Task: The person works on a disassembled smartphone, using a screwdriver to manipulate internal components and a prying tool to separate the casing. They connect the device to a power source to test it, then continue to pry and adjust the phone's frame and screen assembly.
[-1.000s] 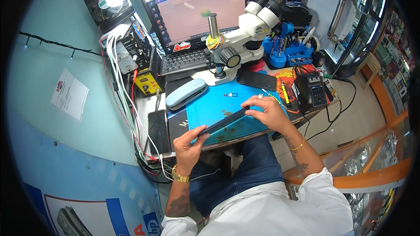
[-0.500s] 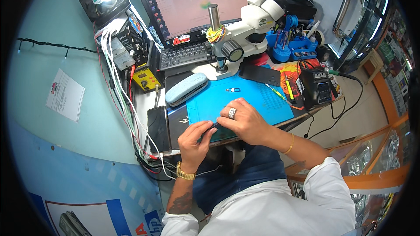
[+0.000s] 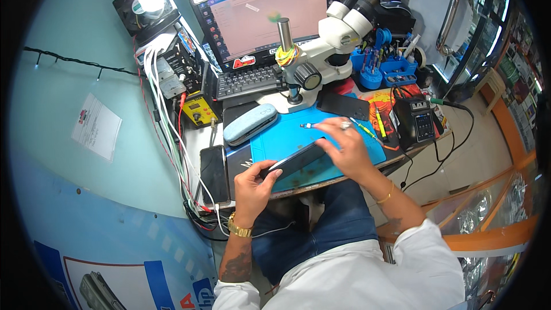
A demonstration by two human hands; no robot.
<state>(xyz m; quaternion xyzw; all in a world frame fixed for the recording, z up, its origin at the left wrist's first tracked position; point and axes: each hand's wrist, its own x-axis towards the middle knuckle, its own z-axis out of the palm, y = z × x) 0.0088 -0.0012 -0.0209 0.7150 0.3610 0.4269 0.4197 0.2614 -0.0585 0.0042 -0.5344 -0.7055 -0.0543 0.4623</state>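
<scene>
A dark smartphone (image 3: 295, 161) is held tilted just above the near part of the blue work mat (image 3: 265, 148), its long edge slanting up to the right. My left hand (image 3: 253, 189) grips its lower left end between thumb and fingers. At the upper right end, my right hand (image 3: 349, 152) has thumb and forefinger on the phone's corner, with the other fingers raised. Just beyond the right hand's fingertips lies a small metallic and blue part (image 3: 308, 126) on the mat.
A microscope (image 3: 321, 51) stands behind the mat before a keyboard (image 3: 247, 82) and monitor (image 3: 267, 17). Left are a grey-blue case (image 3: 251, 124) and another phone (image 3: 214, 173). Right are a black phone (image 3: 342, 105), yellow pen-like tool (image 3: 381, 124) and soldering station (image 3: 416, 119).
The smartphone, earlier mostly hidden between my hands, now shows along its length. My right hand has moved right and away from my left, which stays at the phone's left end. The view has shifted slightly.
</scene>
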